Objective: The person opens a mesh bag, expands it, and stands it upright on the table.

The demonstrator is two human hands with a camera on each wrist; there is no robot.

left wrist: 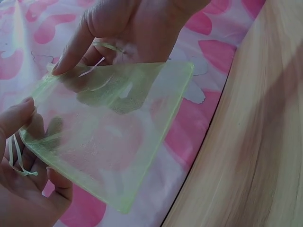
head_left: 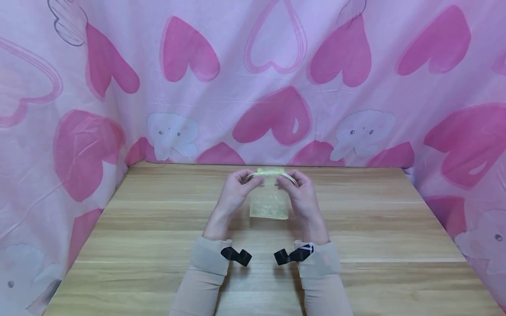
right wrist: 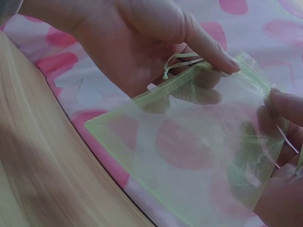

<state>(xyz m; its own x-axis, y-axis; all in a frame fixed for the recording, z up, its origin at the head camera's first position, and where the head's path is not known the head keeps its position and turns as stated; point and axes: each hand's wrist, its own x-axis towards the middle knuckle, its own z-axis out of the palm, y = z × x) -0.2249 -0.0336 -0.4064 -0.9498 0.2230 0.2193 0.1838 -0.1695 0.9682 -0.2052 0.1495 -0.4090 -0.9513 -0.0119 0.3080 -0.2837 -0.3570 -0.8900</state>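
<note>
Between my two hands a sheer yellow-green drawstring pouch [head_left: 269, 199] hangs by its gathered top, above the table. My left hand [head_left: 234, 193] pinches its upper left corner, thumb in front and fingers behind. At the upper right corner, my right hand [head_left: 303, 195] pinches it the same way. Fingers show through the thin mesh of the pouch [right wrist: 189, 142] in the right wrist view. Thin pale drawstrings [left wrist: 18, 158] loop out at both sides, by the palms. Only the backdrop and fingers show through the mesh; no contents can be made out.
A light wood-grain table [head_left: 158, 254] lies under both forearms. Pink cloth [head_left: 221, 101] printed with hearts and pale animal figures hangs along its back and both sides. A black wrist camera [head_left: 236, 255] is strapped to the left sleeve, another camera [head_left: 293, 254] to the right.
</note>
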